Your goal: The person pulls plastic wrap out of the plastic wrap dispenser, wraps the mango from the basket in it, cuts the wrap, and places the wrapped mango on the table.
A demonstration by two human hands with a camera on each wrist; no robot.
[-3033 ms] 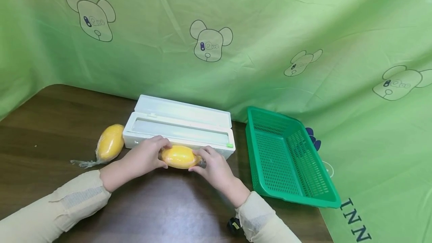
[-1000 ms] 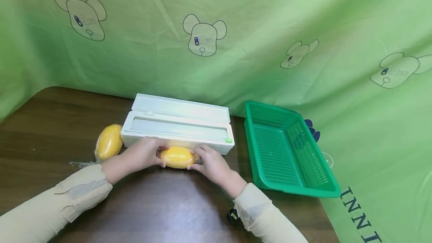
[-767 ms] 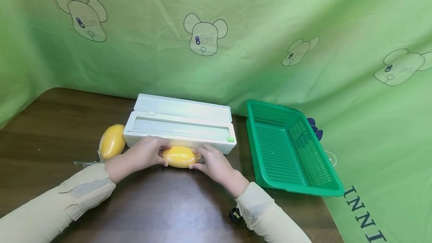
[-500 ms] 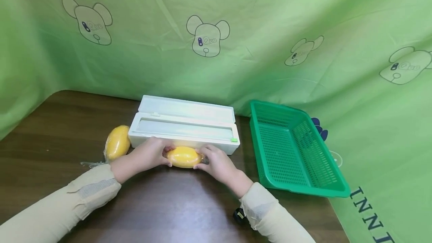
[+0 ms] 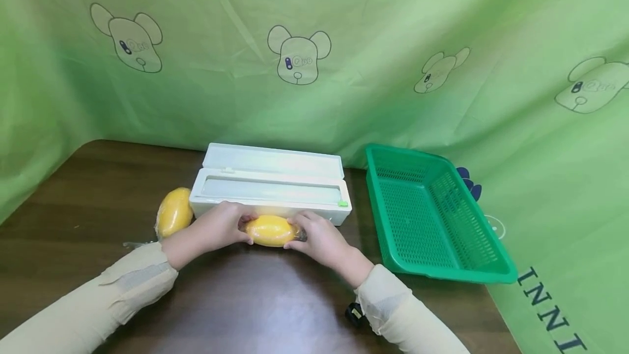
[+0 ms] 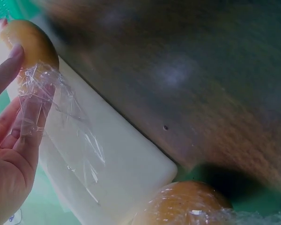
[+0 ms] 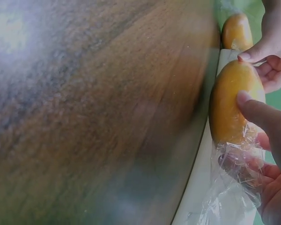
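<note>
Head view: left hand [image 5: 223,227] and right hand [image 5: 321,240] grip a wrapped fruit [image 5: 270,230] by its ends before the white box [image 5: 314,213]; another fruit [image 5: 174,212] lies beside it.

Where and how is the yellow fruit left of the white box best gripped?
Grip this yellow fruit around its plump middle, probably from above and left: the white box crowds its right side, and the loose wrap at its near end looks flimsy.
</note>
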